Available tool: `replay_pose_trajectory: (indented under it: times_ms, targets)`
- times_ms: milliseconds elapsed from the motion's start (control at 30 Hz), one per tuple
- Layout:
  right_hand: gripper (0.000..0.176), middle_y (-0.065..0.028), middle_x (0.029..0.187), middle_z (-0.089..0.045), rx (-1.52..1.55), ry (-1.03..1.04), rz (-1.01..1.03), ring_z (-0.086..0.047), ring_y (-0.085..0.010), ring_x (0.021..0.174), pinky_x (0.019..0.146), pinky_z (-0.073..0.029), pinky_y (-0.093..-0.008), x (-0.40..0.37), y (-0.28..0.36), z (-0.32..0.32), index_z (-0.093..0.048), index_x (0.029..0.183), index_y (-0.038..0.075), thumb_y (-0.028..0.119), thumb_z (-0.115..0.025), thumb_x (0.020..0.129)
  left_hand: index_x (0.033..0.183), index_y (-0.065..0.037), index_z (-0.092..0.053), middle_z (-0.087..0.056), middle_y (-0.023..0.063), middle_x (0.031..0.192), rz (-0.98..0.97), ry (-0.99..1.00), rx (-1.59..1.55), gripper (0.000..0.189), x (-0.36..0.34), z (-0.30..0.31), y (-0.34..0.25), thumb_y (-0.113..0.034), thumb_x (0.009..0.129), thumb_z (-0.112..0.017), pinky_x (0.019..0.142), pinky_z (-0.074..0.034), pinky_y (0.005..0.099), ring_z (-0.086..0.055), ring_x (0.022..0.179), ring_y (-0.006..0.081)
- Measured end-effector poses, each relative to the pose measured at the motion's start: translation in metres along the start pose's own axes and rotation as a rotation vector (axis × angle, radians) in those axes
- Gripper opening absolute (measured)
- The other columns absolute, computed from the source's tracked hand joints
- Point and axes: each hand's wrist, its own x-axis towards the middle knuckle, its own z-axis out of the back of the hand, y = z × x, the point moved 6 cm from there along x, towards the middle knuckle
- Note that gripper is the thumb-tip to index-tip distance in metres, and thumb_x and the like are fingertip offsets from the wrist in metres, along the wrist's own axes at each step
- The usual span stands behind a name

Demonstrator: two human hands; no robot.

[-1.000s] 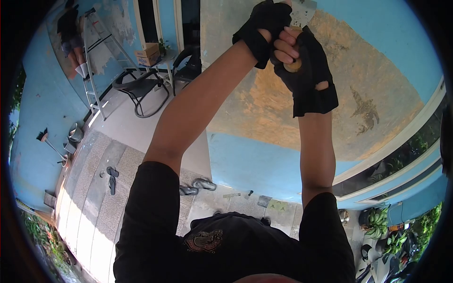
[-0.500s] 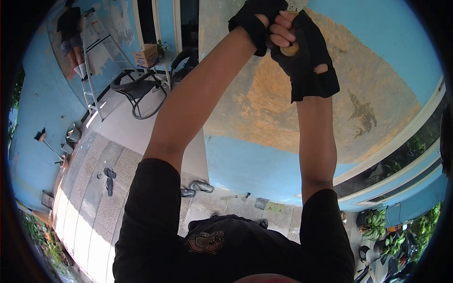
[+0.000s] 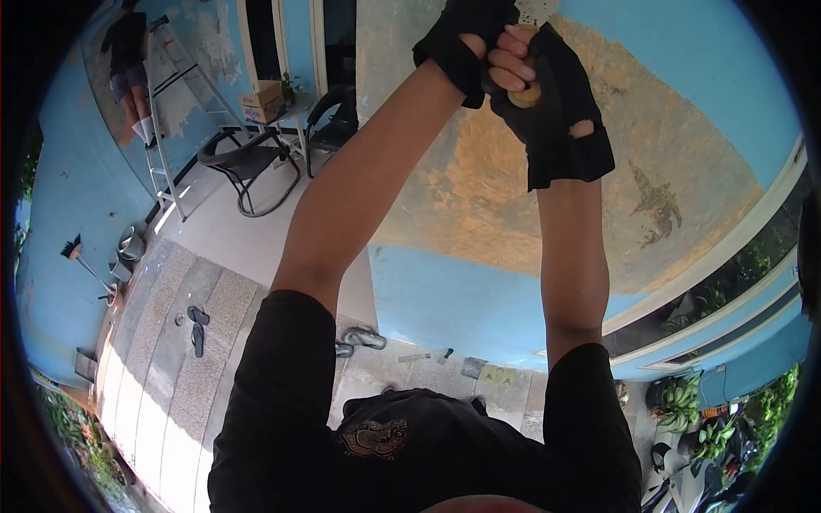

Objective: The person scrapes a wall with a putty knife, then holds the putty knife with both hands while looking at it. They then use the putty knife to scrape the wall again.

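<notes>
Both my hands, in black fingerless gloves, are raised at the top of the head view, close together against the wall. My right hand (image 3: 552, 98) is wrapped round a wooden handle (image 3: 525, 96), whose rounded end shows below the fingers. Just left of it is my left hand (image 3: 466, 43), seen from the back of the glove; its fingers are hidden. Behind them the wall (image 3: 513, 179) shows a scraped patch of tan and orange, with blue paint around it.
A person (image 3: 128, 68) stands on a ladder (image 3: 167, 120) at the upper left. Near them are a black chair (image 3: 248, 162) and cardboard boxes (image 3: 263, 103) on a small table. Sandals (image 3: 363, 339) lie on the floor. Potted plants (image 3: 680, 406) stand at the lower right.
My left forearm and elbow have shifted slightly right, and my left glove has moved a little. My right hand stays nearly in place round the handle.
</notes>
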Motion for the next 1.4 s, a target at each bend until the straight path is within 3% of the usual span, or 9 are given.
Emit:
replay_pose_trajectory:
  times_ms: [267,400,467,500,600,700,933,1333,1400]
  targets:
    - [0.014,-0.0032,0.074,-0.047,-0.008,0.028,0.002,-0.043,-0.0102,0.056,0.050,-0.038,-0.0253,0.008,0.001,-0.003,-0.046,0.083,0.006,0.003,-0.056,0.093,0.084,-0.014,-0.062,-0.056,-0.0047,0.070,-0.116,0.018,0.189,0.023,0.013,0.014,-0.001,-0.029,0.100,-0.059,0.050,-0.043,0.0268,-0.051,0.058,0.0096]
    - [0.013,-0.0049,0.075,-0.048,0.016,0.058,-0.032,-0.044,-0.0114,0.057,0.052,-0.040,-0.0271,0.003,-0.005,-0.005,-0.047,0.085,0.005,0.003,-0.059,0.090,0.079,-0.016,-0.059,-0.051,-0.0057,0.068,0.262,0.176,-0.073,0.027,-0.009,-0.008,-0.005,-0.033,0.100,-0.060,0.052,-0.040,0.0258,-0.048,0.061,0.0076]
    - [0.012,-0.0048,0.075,-0.048,0.036,0.065,-0.045,-0.044,-0.0115,0.057,0.052,-0.039,-0.0272,0.004,-0.005,0.002,-0.047,0.085,0.005,0.003,-0.058,0.090,0.079,-0.016,-0.058,-0.052,-0.0060,0.069,0.000,-0.106,0.365,0.028,-0.003,0.004,-0.010,-0.034,0.099,-0.061,0.052,-0.040,0.0254,-0.048,0.061,0.0075]
    - [0.012,-0.0047,0.075,-0.048,0.058,0.050,-0.061,-0.044,-0.0115,0.057,0.052,-0.039,-0.0273,0.003,-0.007,0.003,-0.048,0.084,0.005,0.003,-0.058,0.090,0.081,-0.015,-0.059,-0.054,-0.0059,0.072,-0.080,0.113,0.187,0.026,0.005,0.006,-0.008,-0.034,0.099,-0.062,0.054,-0.041,0.0254,-0.049,0.063,0.0071]
    - [0.012,-0.0046,0.075,-0.049,0.043,0.036,-0.015,-0.044,-0.0116,0.057,0.051,-0.039,-0.0276,0.008,0.000,-0.010,-0.048,0.084,0.006,0.003,-0.057,0.091,0.084,-0.014,-0.060,-0.054,-0.0062,0.075,0.105,0.172,-0.185,0.023,0.008,0.008,0.000,-0.032,0.098,-0.064,0.057,-0.042,0.0248,-0.048,0.065,0.0061]
    - [0.011,-0.0046,0.075,-0.049,0.023,-0.010,-0.048,-0.044,-0.0114,0.057,0.051,-0.040,-0.0275,-0.006,-0.009,-0.001,-0.048,0.084,0.006,0.003,-0.056,0.092,0.085,-0.014,-0.061,-0.055,-0.0053,0.074,-0.010,-0.005,0.286,0.022,-0.004,0.003,-0.008,-0.031,0.098,-0.063,0.058,-0.043,0.0248,-0.050,0.065,0.0072]
    - [0.010,-0.0041,0.074,-0.049,0.076,0.009,-0.008,-0.044,-0.0118,0.056,0.051,-0.040,-0.0271,-0.001,-0.004,-0.005,-0.049,0.084,0.005,0.004,-0.055,0.093,0.085,-0.013,-0.061,-0.056,-0.0050,0.075,0.142,0.029,0.013,0.022,-0.012,-0.008,-0.011,-0.031,0.099,-0.061,0.058,-0.043,0.0244,-0.052,0.067,0.0075]
    - [0.011,-0.0043,0.074,-0.048,0.037,0.034,-0.033,-0.044,-0.0118,0.057,0.051,-0.040,-0.0274,0.009,-0.005,-0.003,-0.049,0.083,0.004,0.004,-0.058,0.091,0.089,-0.013,-0.063,-0.060,-0.0019,0.079,-0.054,0.011,0.329,0.018,0.023,0.024,-0.004,-0.027,0.100,-0.059,0.063,-0.047,0.0253,-0.056,0.072,0.0107]
    - [0.012,-0.0042,0.073,-0.047,0.025,0.051,-0.022,-0.044,-0.0115,0.057,0.052,-0.040,-0.0276,0.013,-0.003,-0.011,-0.049,0.084,0.004,0.003,-0.058,0.090,0.085,-0.015,-0.061,-0.057,-0.0033,0.075,-0.056,0.127,0.028,0.020,0.010,0.002,-0.016,-0.029,0.099,-0.060,0.059,-0.045,0.0245,-0.053,0.067,0.0096]
